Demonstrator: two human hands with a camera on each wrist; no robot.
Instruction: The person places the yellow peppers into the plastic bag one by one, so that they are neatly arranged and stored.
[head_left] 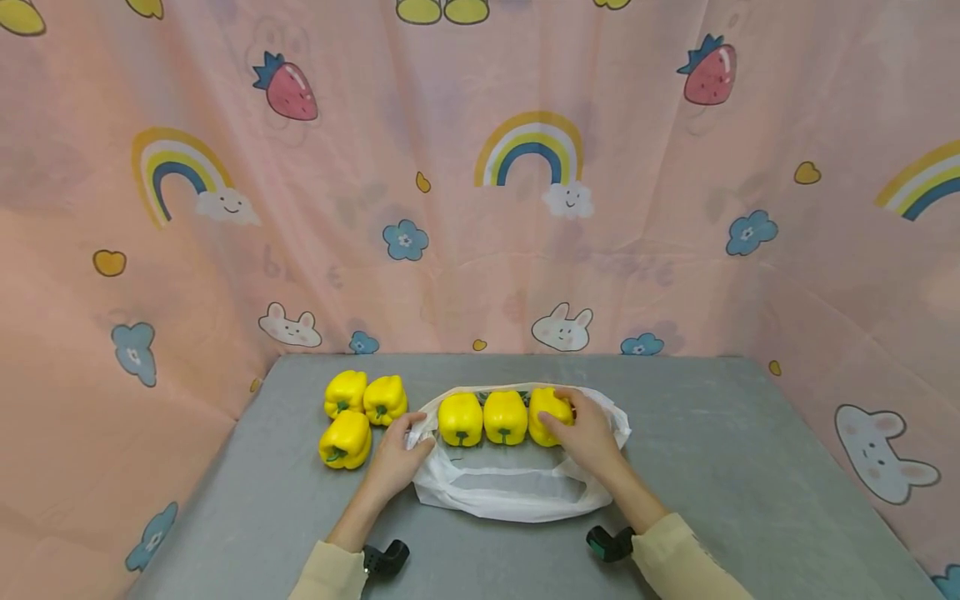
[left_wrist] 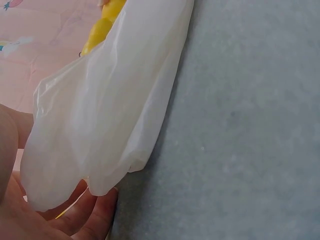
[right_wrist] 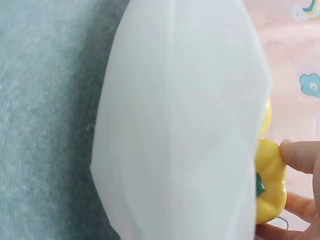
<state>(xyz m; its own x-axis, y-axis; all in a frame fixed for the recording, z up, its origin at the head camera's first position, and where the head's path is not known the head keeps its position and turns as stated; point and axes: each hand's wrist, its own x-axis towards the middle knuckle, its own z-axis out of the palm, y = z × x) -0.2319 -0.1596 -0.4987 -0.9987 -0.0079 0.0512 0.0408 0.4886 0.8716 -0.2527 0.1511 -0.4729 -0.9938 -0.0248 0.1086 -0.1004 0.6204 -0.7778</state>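
Observation:
A white plastic bag [head_left: 517, 504] lies on the table with its mouth spread wide. Three yellow bell peppers stand in a row inside the opening: a left one [head_left: 460, 419], a middle one [head_left: 506, 418] and a right one [head_left: 546, 414]. My right hand [head_left: 596, 437] grips the right bell pepper [right_wrist: 272, 182] between thumb and fingers. At the bag's left edge, my left hand [head_left: 397, 454] holds the plastic, with its fingers partly hidden behind the bag [left_wrist: 100, 125] in the left wrist view. The peppers' far sides are hidden.
Left of the bag, three more yellow bell peppers sit close together: a rear one [head_left: 345, 393], one to its right [head_left: 386, 400] and a front one [head_left: 345, 440]. The grey table [head_left: 720, 467] ends at a pink patterned curtain [head_left: 465, 292] behind and at both sides.

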